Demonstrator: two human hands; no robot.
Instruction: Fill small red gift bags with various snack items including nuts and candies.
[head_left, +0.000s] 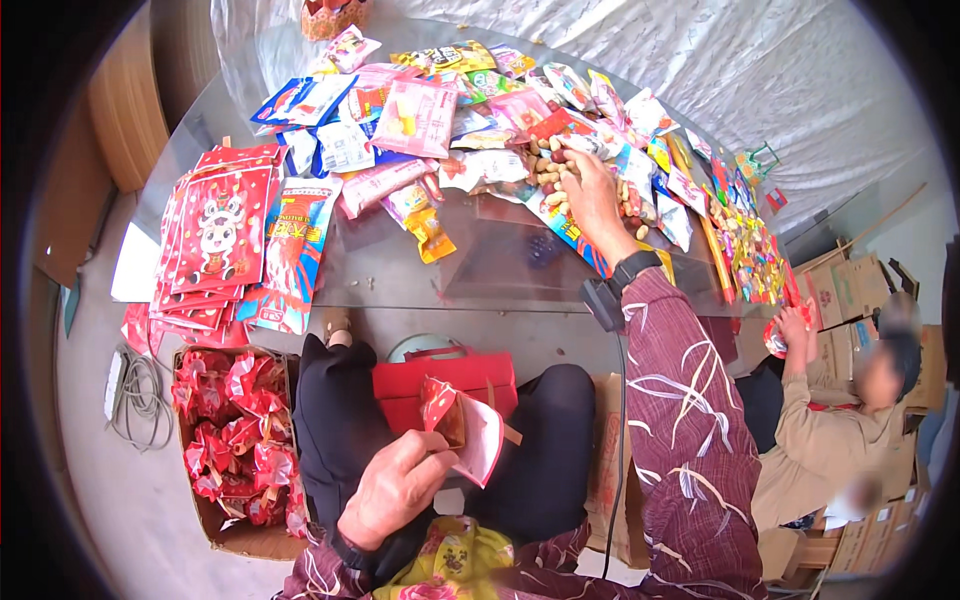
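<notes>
Left hand (395, 490): fingers (430, 443) pinching red paper bag (480, 440), mouth open, held near side of bench (420, 283). Right hand (597, 200): fingers in peanuts (547, 180) on bench (cannot tell if gripping any). Flat red bags (215, 225) piled at left. Puffy red bundles (275, 465) in cardboard box (250, 541) below.

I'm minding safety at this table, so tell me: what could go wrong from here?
The left hand pinches the red bag at one side, so it might slip or tip. The right hand is among loose peanuts; a careless sweep could scatter some. The black cable hanging from the wrist device could snag on the glass table.
</notes>
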